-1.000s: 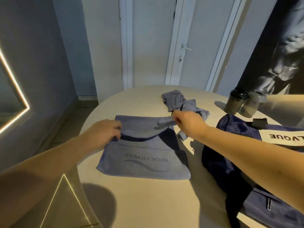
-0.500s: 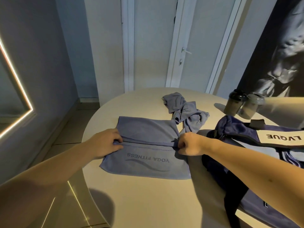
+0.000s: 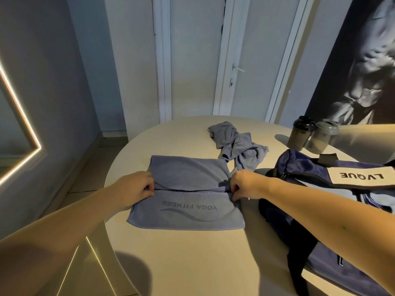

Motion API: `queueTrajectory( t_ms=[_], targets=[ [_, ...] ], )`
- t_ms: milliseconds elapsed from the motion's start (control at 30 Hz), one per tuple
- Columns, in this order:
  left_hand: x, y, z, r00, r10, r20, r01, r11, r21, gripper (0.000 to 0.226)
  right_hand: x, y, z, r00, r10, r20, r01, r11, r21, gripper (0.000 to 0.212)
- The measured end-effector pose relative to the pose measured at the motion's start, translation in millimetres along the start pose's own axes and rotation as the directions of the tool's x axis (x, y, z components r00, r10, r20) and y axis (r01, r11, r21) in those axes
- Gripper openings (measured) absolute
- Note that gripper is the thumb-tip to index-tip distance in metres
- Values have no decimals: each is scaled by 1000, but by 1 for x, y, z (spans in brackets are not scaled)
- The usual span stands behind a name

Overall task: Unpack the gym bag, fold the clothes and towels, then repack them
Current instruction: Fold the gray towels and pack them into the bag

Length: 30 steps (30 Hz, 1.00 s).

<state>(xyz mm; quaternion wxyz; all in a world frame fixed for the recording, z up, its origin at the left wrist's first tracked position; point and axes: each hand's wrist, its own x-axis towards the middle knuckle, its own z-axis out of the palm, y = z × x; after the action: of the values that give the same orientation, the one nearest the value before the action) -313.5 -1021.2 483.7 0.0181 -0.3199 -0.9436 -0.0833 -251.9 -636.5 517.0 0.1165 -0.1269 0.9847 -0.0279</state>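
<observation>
A blue-grey towel point(image 3: 188, 212) printed "YOGA FITNESS" lies on the round table point(image 3: 192, 263), its far part folded toward me so the folded edge runs across its middle. My left hand point(image 3: 136, 186) pinches the left end of that edge. My right hand point(image 3: 245, 184) pinches the right end. A crumpled blue-grey cloth point(image 3: 239, 146) lies behind the towel. The navy gym bag point(image 3: 320, 189) with a white "LVQUE" strap sits to the right, touching neither hand.
Two shaker bottles point(image 3: 301, 133) stand behind the bag at the table's far right. A white door point(image 3: 245, 60) and wall lie beyond the table. A lit mirror frame point(image 3: 21, 146) hangs on the left wall. The floor drops off left of the table edge.
Both hands have drawn the towel's far edge toward me and laid it down across the middle. My right hand moved from near the crumpled cloth to the towel's right side.
</observation>
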Motion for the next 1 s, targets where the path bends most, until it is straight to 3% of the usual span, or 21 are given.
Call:
queueTrajectory(
  t_ms=[233, 367, 700, 900, 1000],
  targets=[
    [-13, 4, -27, 996, -69, -47, 61, 985, -162, 17, -12, -5, -25, 994, 8, -107, -5, 1000, 23, 16],
    [-25, 17, -68, 973, -111, -205, 72, 980, -188, 13, -29, -14, -53, 970, 47, -239, -39, 999, 37, 22],
    [-68, 87, -219, 799, -187, -571, 41, 965, -259, 17, -123, -46, -183, 764, 23, -645, 64, 992, 111, 5],
    [-94, 111, -291, 727, -164, -667, -38, 960, -278, 16, -173, -63, -245, 656, 19, -754, 97, 989, 109, 7],
    [-99, 114, -312, 733, -168, -659, -87, 938, -336, 17, -186, -65, -263, 626, 43, -779, 111, 983, 144, 4]
  ],
)
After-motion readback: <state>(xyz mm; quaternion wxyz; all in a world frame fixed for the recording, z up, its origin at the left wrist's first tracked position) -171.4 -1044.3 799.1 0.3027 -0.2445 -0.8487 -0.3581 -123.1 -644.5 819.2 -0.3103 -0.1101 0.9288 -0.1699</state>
